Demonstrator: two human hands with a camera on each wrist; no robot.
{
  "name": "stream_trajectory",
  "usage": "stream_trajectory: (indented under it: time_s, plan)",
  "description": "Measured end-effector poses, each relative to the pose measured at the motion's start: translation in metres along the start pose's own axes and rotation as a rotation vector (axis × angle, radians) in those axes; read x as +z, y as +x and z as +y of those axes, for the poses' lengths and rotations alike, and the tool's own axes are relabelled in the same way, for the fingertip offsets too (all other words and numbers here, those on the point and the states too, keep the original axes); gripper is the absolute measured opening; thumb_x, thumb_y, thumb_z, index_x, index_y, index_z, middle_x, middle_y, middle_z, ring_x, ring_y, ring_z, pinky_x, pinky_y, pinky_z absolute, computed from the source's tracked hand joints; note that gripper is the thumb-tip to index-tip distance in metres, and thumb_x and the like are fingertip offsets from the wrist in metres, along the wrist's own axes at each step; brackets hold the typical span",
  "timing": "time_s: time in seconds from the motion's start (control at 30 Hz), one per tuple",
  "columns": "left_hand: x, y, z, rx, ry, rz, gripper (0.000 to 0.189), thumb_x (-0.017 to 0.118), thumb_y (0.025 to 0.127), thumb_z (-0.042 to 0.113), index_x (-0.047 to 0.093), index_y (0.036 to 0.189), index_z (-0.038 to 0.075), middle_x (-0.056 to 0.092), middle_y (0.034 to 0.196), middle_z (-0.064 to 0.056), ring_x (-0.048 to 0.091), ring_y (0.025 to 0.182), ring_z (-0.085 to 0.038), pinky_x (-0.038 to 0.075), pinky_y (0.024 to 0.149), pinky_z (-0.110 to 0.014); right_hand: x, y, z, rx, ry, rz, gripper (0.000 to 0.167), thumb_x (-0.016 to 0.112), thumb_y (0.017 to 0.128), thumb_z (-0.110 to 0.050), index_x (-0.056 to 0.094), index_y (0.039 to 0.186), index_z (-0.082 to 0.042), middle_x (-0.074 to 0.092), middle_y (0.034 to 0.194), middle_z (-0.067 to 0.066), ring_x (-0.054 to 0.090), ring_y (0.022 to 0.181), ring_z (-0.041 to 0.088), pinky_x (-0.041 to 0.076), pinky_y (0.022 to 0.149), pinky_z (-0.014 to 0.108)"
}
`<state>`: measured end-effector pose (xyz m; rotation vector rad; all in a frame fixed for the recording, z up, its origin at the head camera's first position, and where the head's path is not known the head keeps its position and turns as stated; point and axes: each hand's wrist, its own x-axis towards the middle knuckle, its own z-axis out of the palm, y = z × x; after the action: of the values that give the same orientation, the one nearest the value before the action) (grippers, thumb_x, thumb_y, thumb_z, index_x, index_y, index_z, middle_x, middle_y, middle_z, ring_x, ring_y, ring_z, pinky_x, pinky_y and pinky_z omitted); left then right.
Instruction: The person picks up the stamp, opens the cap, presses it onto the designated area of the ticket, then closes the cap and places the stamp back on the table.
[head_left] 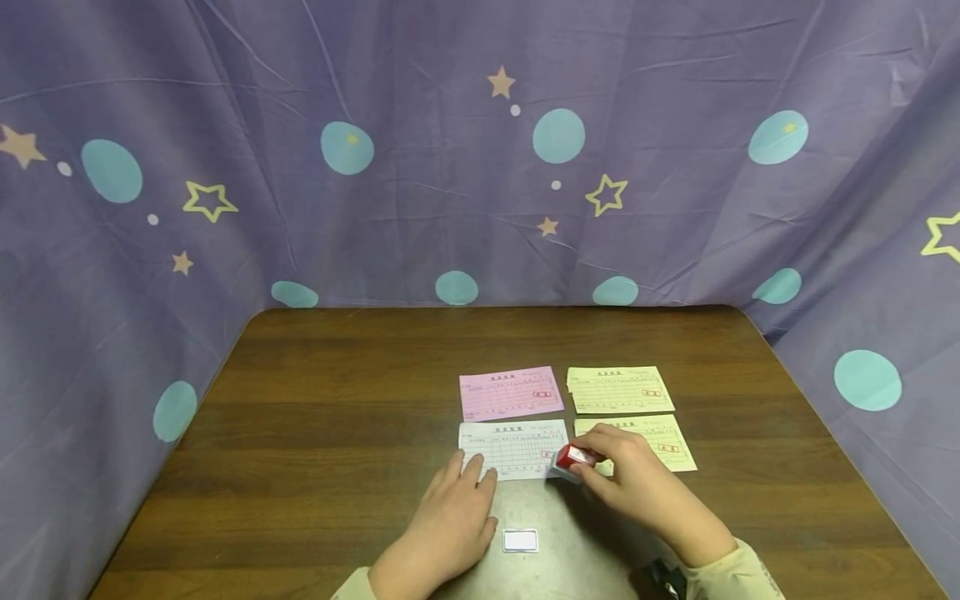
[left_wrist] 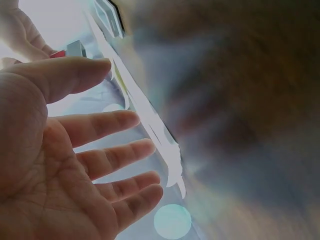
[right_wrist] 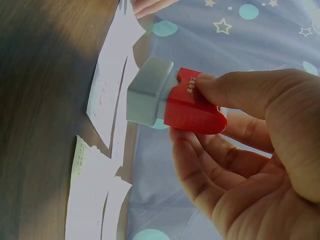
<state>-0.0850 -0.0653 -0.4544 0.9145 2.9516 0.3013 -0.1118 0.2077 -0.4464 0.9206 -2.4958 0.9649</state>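
Note:
My right hand [head_left: 648,487] pinches a stamp [head_left: 576,457] by its red handle, over the lower right corner of a white form slip [head_left: 506,442]. In the right wrist view the stamp's pale grey base [right_wrist: 149,92] faces the slips, with thumb and fingers on the red part. A small red boxed mark shows on the white slip, just left of the stamp. My left hand [head_left: 453,517] lies with its fingers spread, fingertips at the slip's lower left edge. Those fingers appear extended in the left wrist view.
A pink slip [head_left: 510,397] lies behind the white one. Two yellow slips, one far [head_left: 618,392] and one near [head_left: 660,433], lie to the right; pink and yellow bear red marks. A small white rectangle [head_left: 521,540] sits between my hands, and a dark object [head_left: 666,577] by the right sleeve.

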Motion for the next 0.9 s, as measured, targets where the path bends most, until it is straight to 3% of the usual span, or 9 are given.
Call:
stream_trajectory:
  time_s: [0.23, 0.5, 0.67, 0.9]
  plan:
    - [-0.004, -0.004, 0.003, 0.042, -0.001, 0.031, 0.049, 0.078, 0.085, 0.028, 0.068, 0.124, -0.001, 0.059, 0.13, -0.022, 0.05, 0.123, -0.041, 0.042, 0.103, -0.053, 0.0, 0.0, -0.003, -0.012, 0.023, 0.007, 0.026, 0.083, 0.074, 0.007, 0.074, 0.095, -0.005, 0.063, 0.085, -0.008, 0.06, 0.075, 0.003, 0.057, 0.068, 0.026]
    - [-0.008, -0.009, 0.007, 0.1, -0.015, 0.083, 0.031, 0.078, 0.084, 0.027, 0.071, 0.104, 0.004, 0.053, 0.09, -0.003, 0.049, 0.089, -0.021, 0.048, 0.075, -0.038, -0.001, -0.001, -0.005, 0.004, 0.034, -0.003, 0.027, 0.083, 0.075, 0.008, 0.074, 0.096, -0.006, 0.064, 0.088, -0.009, 0.06, 0.075, 0.003, 0.057, 0.068, 0.026]
    - [-0.005, -0.013, 0.012, 0.118, -0.034, 0.06, 0.023, 0.081, 0.082, 0.025, 0.068, 0.091, 0.008, 0.05, 0.081, 0.002, 0.052, 0.078, -0.016, 0.048, 0.066, -0.033, -0.001, -0.002, -0.008, -0.001, 0.053, -0.001, 0.027, 0.083, 0.075, 0.008, 0.074, 0.096, -0.008, 0.065, 0.088, -0.01, 0.06, 0.075, 0.004, 0.057, 0.068, 0.026]
    - [0.002, -0.011, 0.018, 0.134, -0.001, -0.04, 0.023, 0.084, 0.079, 0.026, 0.069, 0.087, 0.01, 0.049, 0.073, 0.005, 0.048, 0.065, -0.011, 0.041, 0.053, -0.028, 0.001, -0.002, -0.011, -0.029, 0.082, 0.005, 0.027, 0.084, 0.075, 0.006, 0.074, 0.096, -0.007, 0.065, 0.087, -0.01, 0.061, 0.075, 0.004, 0.055, 0.07, 0.021]
